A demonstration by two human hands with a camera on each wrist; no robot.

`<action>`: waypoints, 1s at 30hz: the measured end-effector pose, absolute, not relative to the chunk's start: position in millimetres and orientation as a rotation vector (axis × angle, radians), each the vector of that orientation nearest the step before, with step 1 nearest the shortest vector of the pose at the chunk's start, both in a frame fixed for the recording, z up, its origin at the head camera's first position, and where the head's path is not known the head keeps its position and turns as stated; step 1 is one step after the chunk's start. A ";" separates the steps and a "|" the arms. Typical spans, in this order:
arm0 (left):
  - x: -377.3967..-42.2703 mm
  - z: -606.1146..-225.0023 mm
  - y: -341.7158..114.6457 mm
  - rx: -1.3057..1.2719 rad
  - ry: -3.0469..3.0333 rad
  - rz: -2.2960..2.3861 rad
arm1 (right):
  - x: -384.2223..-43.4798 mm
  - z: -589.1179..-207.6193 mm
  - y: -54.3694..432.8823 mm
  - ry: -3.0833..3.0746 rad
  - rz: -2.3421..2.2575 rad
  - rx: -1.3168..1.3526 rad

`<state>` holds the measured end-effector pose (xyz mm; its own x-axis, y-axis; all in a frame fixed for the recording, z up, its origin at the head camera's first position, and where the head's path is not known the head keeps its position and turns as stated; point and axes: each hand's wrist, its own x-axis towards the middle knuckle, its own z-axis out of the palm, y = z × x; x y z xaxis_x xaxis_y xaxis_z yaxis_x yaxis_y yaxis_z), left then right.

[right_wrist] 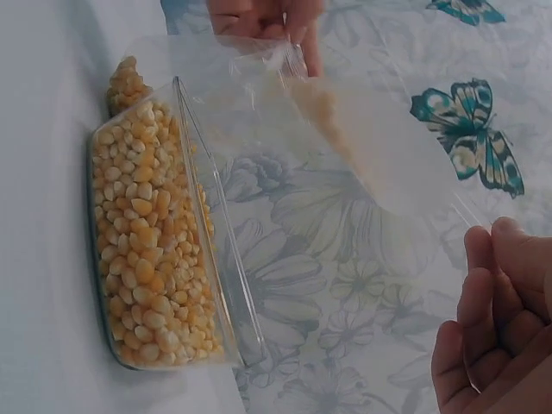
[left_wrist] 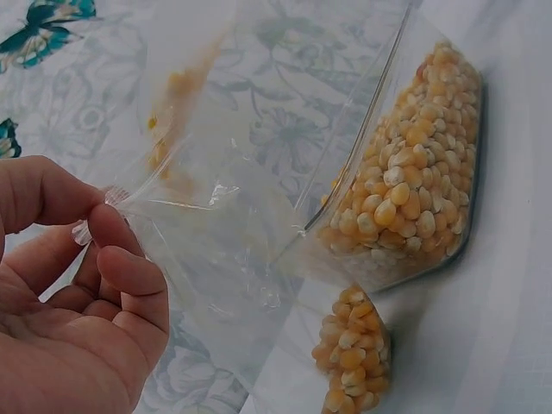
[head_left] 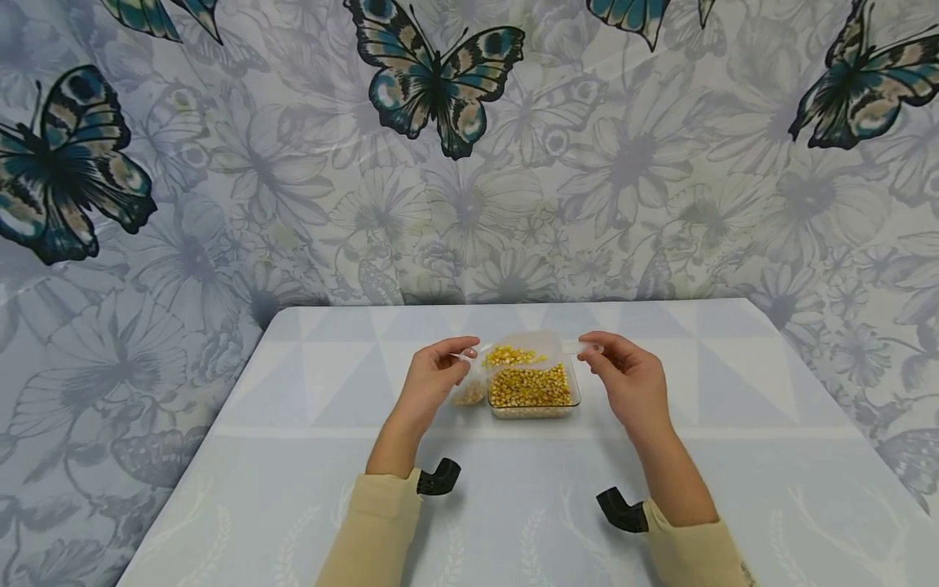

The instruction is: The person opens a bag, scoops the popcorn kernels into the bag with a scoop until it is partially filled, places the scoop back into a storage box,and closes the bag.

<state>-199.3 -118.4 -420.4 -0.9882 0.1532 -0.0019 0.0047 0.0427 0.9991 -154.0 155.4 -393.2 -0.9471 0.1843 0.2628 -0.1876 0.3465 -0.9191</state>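
Observation:
A clear plastic bag (left_wrist: 207, 246) is pinched at its edge between the thumb and fingers of my left hand (head_left: 431, 377). Some corn kernels (left_wrist: 352, 349) lie in its bottom corner, left of the glass container. My right hand (head_left: 637, 383) pinches the thin handle of a translucent white scoop (right_wrist: 401, 159). Yellow kernels (head_left: 511, 355) lie in this scoop, whose front end overlaps the bag's mouth beside my left fingers. Below the scoop, the rectangular glass container (head_left: 534, 407) stands on the table, full of corn kernels (right_wrist: 147, 241).
The table (head_left: 741, 481) has a pale geometric pattern and ends at the wall behind. Butterfly-print wallpaper (head_left: 631, 163) covers that wall. Black wrist mounts (head_left: 622, 511) stick out from both cream sleeves (head_left: 374, 522).

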 end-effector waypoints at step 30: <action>-198.5 -421.4 -121.3 0.201 2.205 2.090 | -145.5 -389.9 138.1 -2.272 1.153 0.268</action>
